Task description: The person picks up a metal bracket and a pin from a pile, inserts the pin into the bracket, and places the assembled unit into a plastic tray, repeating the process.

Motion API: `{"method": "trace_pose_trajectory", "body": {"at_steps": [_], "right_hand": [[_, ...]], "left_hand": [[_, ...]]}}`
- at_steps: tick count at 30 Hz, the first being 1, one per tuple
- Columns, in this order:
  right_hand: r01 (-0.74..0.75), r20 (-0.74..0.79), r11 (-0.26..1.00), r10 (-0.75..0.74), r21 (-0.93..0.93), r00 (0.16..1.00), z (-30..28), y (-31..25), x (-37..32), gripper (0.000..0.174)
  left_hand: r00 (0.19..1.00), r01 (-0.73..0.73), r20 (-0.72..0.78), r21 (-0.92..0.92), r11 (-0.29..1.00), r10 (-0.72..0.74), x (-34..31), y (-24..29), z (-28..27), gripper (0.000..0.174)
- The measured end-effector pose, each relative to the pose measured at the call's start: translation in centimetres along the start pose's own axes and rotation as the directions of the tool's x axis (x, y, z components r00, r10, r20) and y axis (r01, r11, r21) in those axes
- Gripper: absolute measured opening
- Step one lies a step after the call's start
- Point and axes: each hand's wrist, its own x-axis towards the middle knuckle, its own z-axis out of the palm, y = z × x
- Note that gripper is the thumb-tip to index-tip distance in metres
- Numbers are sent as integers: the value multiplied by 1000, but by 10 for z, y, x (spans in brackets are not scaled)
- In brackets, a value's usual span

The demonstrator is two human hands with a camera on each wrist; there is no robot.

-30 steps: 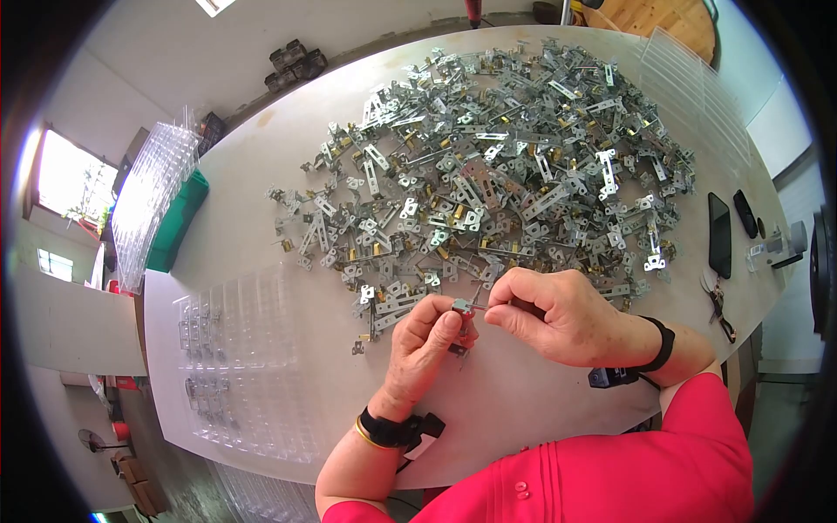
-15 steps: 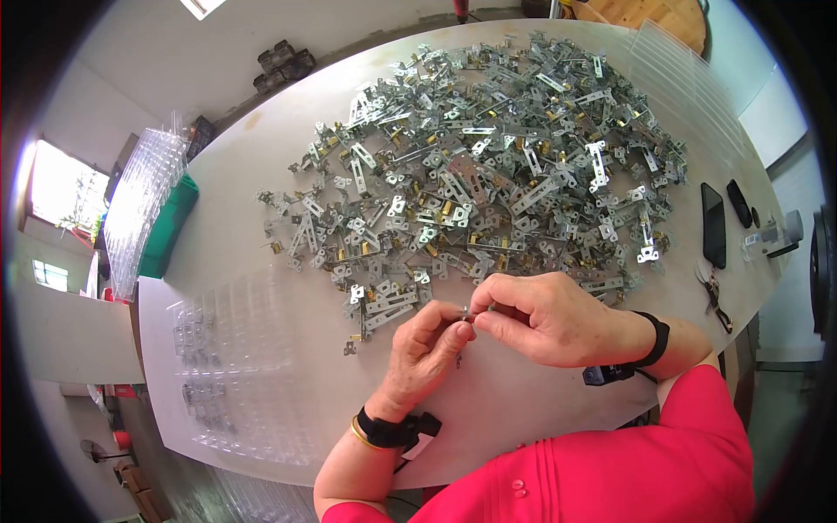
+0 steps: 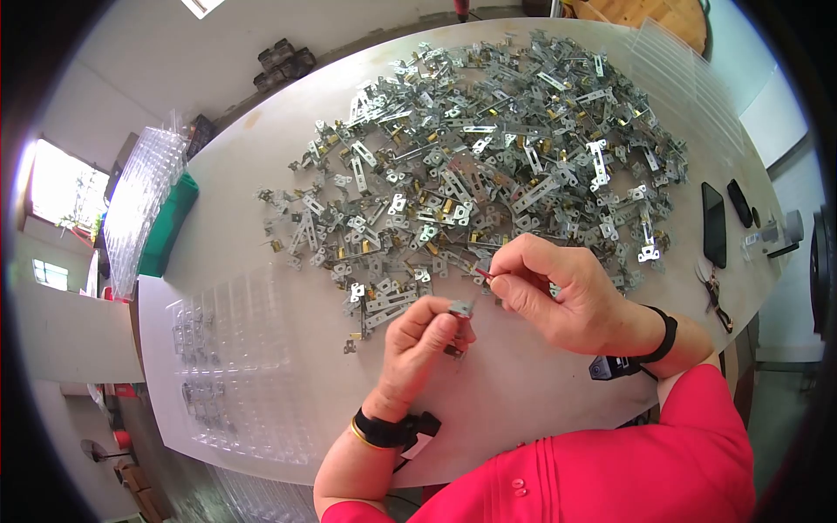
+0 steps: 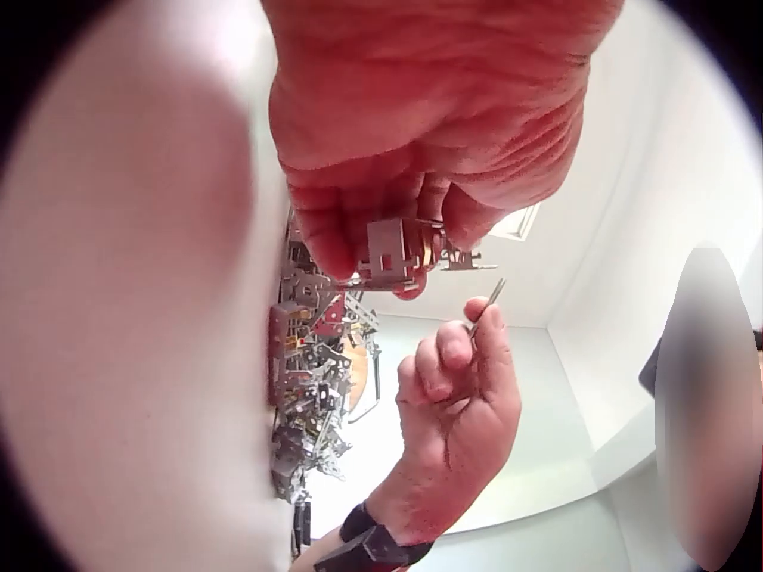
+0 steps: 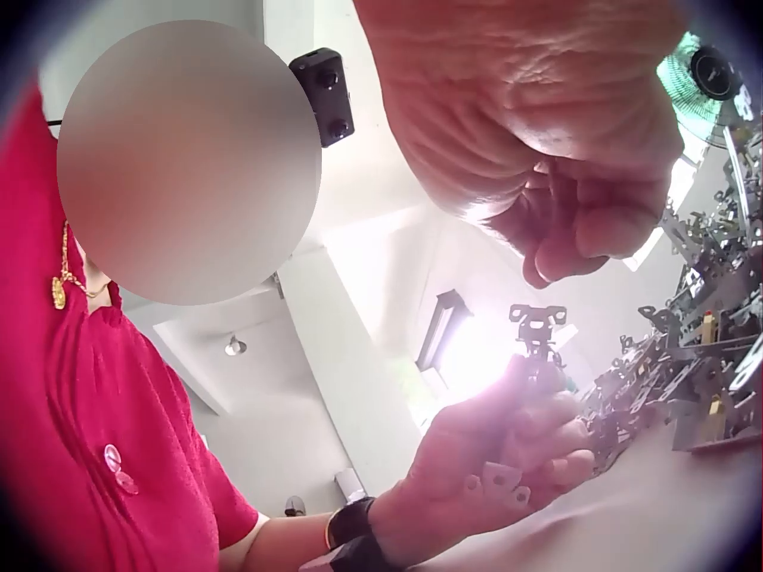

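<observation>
My left hand (image 3: 411,353) grips a small metal bracket assembly (image 4: 388,250) between thumb and fingers, above the table in front of the body. Part of the bracket is hidden behind the fingers; its plate with a square hole shows in the left wrist view. Up and to the right of it, my right hand (image 3: 567,292) pinches a thin rod (image 4: 492,298) between thumb and forefinger, its tip sticking out past them. Rod and bracket are apart. Just beyond both hands lies a large heap of similar metal brackets (image 3: 488,166), some with brass-coloured pieces.
Clear plastic trays (image 3: 261,375) lie at the left of the table (image 3: 227,235), some slots holding metal parts. More plastic trays (image 3: 144,200) lean on a green bin (image 3: 170,227). At the right are a phone (image 3: 713,225), pliers (image 3: 717,301) and a black object (image 3: 739,207).
Half a second ago both hands met at the bracket. Now my right hand has drawn away up and to the right with the rod, while my left hand keeps hold of the bracket.
</observation>
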Motion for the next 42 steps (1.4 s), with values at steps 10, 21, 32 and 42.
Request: {"method": "trace_pose_trajectory", "body": {"at_steps": [10,21,32,42], "right_hand": [[-150,142,982,167,-118,976,0,1,1,10],[-108,143,973,139,-204,980,-2,-1,2,9],[-36,185,969,83,-245,979,-5,2,1,9],[-255,303,962,272,-95,913,-9,-1,6,15]], "left_hand": [[998,-25,-61,-280,960,8,4,-4,-8,27],[999,-38,-38,-151,988,33,3,-4,-7,28],[998,-64,18,-35,997,65,1,-3,-11,26],[999,-19,29,127,992,15,-2,1,-4,27]]}}
